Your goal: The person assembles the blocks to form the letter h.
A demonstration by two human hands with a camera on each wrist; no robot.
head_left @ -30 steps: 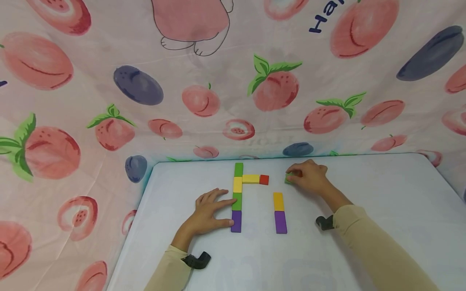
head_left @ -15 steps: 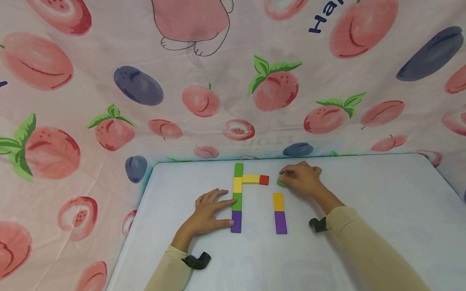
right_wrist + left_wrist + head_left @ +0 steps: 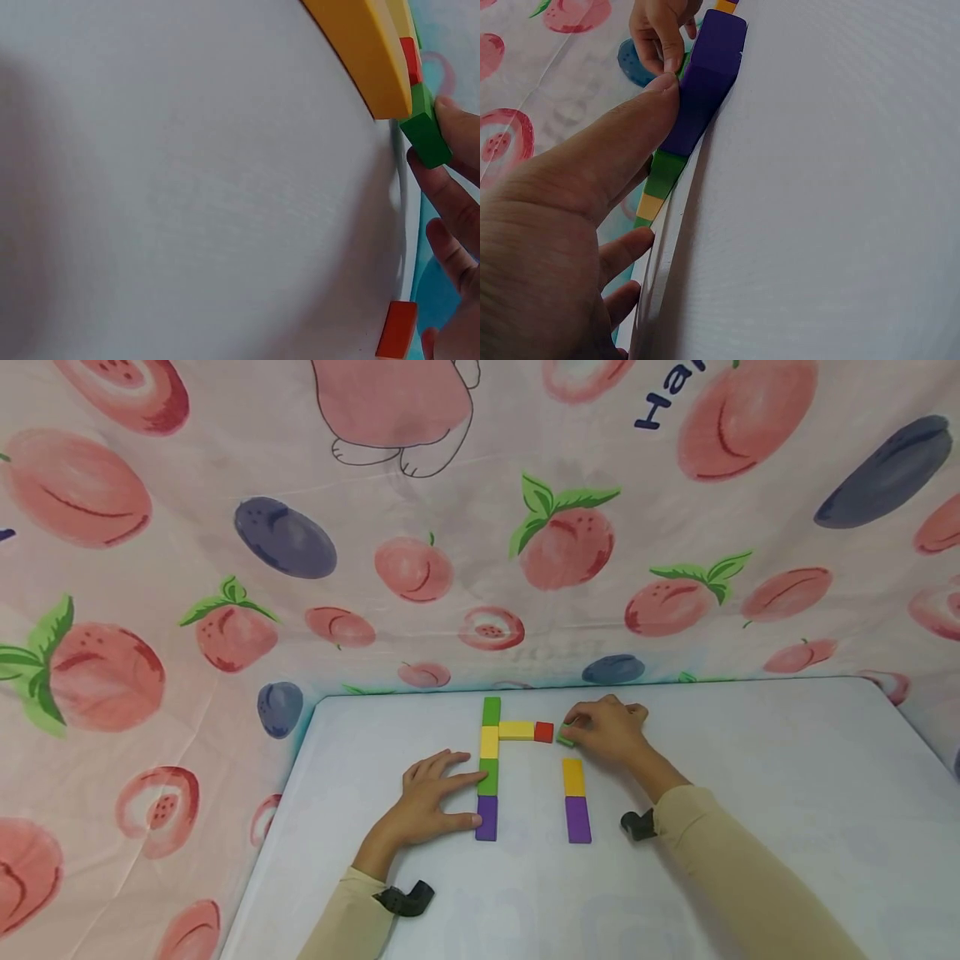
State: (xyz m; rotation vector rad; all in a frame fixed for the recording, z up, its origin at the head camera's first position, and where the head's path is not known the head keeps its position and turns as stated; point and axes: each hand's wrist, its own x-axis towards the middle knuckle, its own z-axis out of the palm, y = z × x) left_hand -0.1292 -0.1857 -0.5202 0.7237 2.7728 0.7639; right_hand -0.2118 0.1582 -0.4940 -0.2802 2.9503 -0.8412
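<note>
My right hand (image 3: 611,735) pinches a small green block (image 3: 429,131) between thumb and fingers, just right of a red block (image 3: 543,732). That red block ends a short yellow bar (image 3: 517,731) reaching right from a column of blocks. In the column, from the far end, stand a green block (image 3: 491,711), a yellow one (image 3: 490,742), another green one (image 3: 488,777) and a purple one (image 3: 487,818). My left hand (image 3: 427,802) lies beside it, fingers spread, index fingertip at the nearer green block and thumb at the purple one.
An orange block (image 3: 573,777) and a purple block (image 3: 577,820) stand end to end, right of the column. The right wrist view also shows an orange-red block (image 3: 397,330) near my right hand. The white table (image 3: 795,802) meets a fruit-print cloth (image 3: 450,527) behind.
My right hand has moved left with the green block, closing most of the gap to the red block. My left hand and the other blocks have stayed in place.
</note>
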